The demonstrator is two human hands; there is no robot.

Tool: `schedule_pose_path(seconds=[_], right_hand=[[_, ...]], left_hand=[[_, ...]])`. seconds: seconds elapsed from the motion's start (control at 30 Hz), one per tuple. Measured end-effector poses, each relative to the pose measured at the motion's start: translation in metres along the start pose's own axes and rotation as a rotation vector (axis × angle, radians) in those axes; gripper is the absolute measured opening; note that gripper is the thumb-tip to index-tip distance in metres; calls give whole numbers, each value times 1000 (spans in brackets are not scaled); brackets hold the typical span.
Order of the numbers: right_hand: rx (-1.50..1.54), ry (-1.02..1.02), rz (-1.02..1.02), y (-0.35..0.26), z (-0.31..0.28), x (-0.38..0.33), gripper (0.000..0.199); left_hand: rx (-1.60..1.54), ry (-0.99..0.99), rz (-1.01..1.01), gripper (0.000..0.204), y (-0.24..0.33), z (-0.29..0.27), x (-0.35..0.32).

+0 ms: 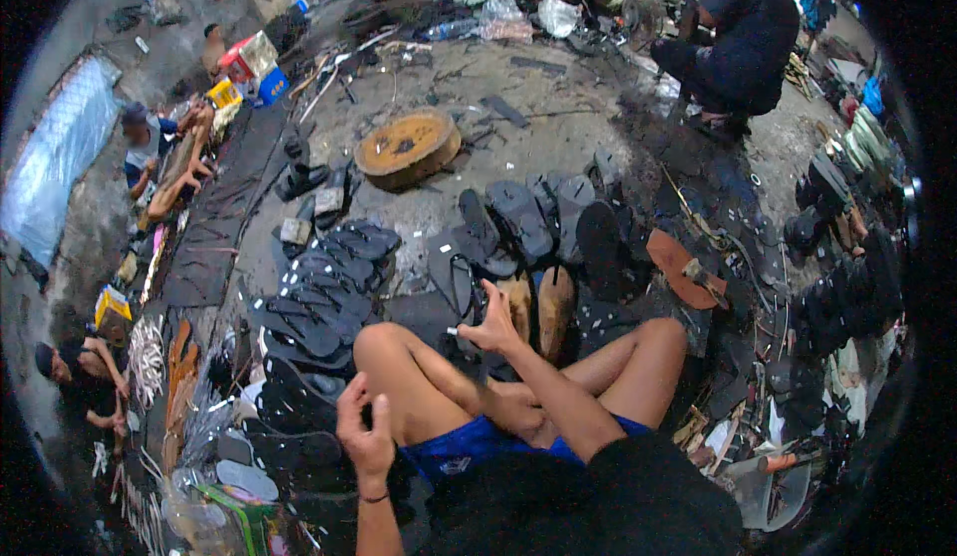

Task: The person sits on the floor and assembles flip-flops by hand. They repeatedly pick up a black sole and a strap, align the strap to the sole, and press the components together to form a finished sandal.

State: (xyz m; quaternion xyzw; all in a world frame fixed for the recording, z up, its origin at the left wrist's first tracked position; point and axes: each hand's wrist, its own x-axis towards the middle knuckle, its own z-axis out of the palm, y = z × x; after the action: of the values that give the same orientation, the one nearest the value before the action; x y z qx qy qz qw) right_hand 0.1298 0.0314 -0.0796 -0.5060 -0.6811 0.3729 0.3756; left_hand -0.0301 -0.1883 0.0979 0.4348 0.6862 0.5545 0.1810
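My left hand (366,438) is raised beside my left knee, fingers apart and holding nothing. My right hand (492,327) reaches over my crossed legs, its thumb and forefinger spread. A small white piece (452,330) shows at the thumb's tip; whether it is stuck there or lies behind cannot be told. Just past this hand lies a black thong sandal (452,282). Two tan, foot-shaped forms (555,312), seemingly wooden, stand close by on the right. Several black sandals (518,219) are lined up beyond them, and a dense group of strapped sandals (327,292) covers the ground to the left.
Farther ahead sits a round wooden block (409,145). A brown sole-shaped piece (688,269) lies to the right. One person (743,43) in dark clothes crouches at the far right; others sit along the left. A clear plastic tub (773,491) stands at lower right.
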Motion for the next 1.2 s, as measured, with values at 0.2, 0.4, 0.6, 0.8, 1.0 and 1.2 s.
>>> schedule_pose_path(seconds=[0.2,0.4,0.6,0.8,1.0,1.2], right_hand=[[166,-157,-472,-102,-83,-102,95],[219,112,-153,-157,-154,-147,76],[102,32,-159,-162,-132,-148,25],[157,80,-207,-161,-127,-151,16],[146,-12,-194,-161,-148,-154,28],[393,-552,-83,-154,-197,-168,52]], left_hand=[[-290,-103,-85,46,23,68,47],[-195,-330,-31,21,65,68,5],[216,-402,99,22,62,66,-21],[200,-428,210,27,44,66,-33],[-76,-593,66,39,24,58,-32],[-286,-969,-55,43,60,31,-25]])
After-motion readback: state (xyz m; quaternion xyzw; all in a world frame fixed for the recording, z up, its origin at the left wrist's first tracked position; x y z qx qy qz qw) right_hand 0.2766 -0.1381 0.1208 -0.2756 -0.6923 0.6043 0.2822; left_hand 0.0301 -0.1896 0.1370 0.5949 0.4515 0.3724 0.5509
